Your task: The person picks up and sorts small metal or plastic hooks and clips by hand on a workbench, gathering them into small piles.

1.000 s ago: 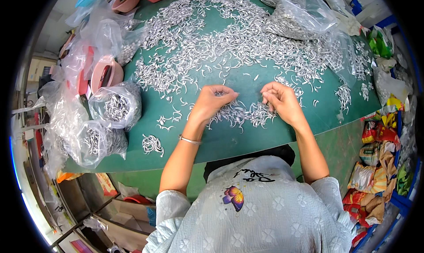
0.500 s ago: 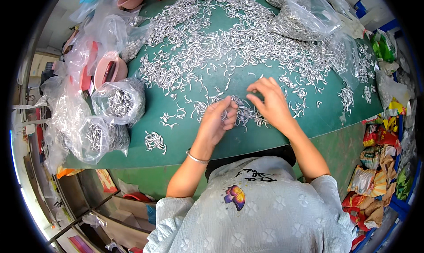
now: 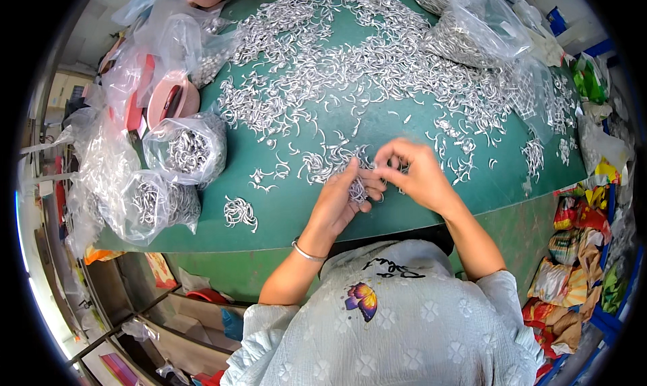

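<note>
Small curved silver metal pieces point(image 3: 358, 192) lie in the palm of my left hand point(image 3: 337, 204), which is turned up with its fingers curled around them. My right hand point(image 3: 421, 173) is beside it, thumb and forefinger pinched together at the left fingertips. What that pinch holds, if anything, is too small to make out. Just beyond both hands, a loose cluster of the same pieces point(image 3: 317, 165) lies on the green table point(image 3: 290, 214). A large spread of them point(image 3: 377, 66) covers the table farther off. One small separate heap point(image 3: 240, 213) sits to the left.
At the left stand two clear bags of silver pieces point(image 3: 189, 150) point(image 3: 158, 204) and a pink container point(image 3: 174, 103) holding a dark red object. A large filled clear bag point(image 3: 465, 39) lies at the far right. Colourful packages point(image 3: 566, 271) are stacked beyond the table's right edge.
My left hand has moved slightly right and turned its palm up, showing the pieces in it. My right hand has come down and closed in to meet the left fingertips.
</note>
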